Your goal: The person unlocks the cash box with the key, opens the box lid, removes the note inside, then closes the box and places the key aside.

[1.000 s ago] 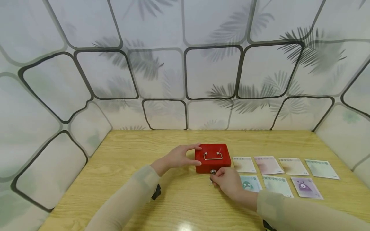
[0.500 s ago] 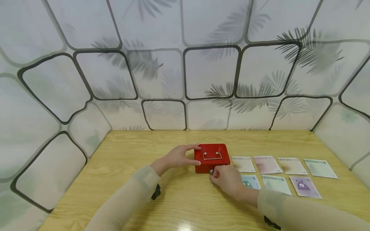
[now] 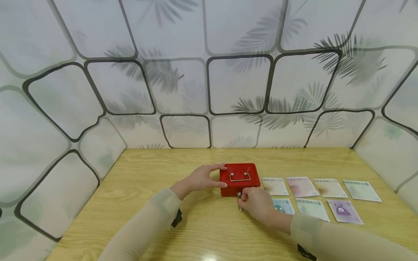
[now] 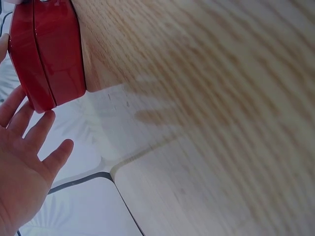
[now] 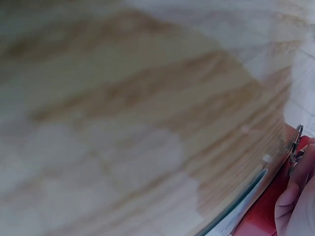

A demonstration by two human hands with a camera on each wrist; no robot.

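A red cash box [image 3: 248, 171] with a folding wire handle [image 3: 240, 180] stands lid down on the wooden table. My left hand [image 3: 202, 177] spans its left side, thumb near the front corner and index finger near the back one. In the left wrist view, the fingers of the left hand [image 4: 22, 157] lie fairly straight against the box end, the little finger off it. At the lock on the box front, my right hand [image 3: 258, 203] pinches a key, mostly hidden by the fingers. A second key [image 3: 240, 208] hangs below. The right wrist view shows the metal key ring [image 5: 297, 140] beside the fingers.
Play banknotes lie in two rows right of the box, among them a pink note [image 3: 302, 186], a purple note [image 3: 345, 211] and a blue note [image 3: 283, 206] partly behind the right hand. A patterned curtain [image 3: 183, 130] closes off the table's back and sides.
My right hand has turned at the lock, its fingers now covering more of it, and the hanging key has shifted slightly. The left hand and cash box stay put.
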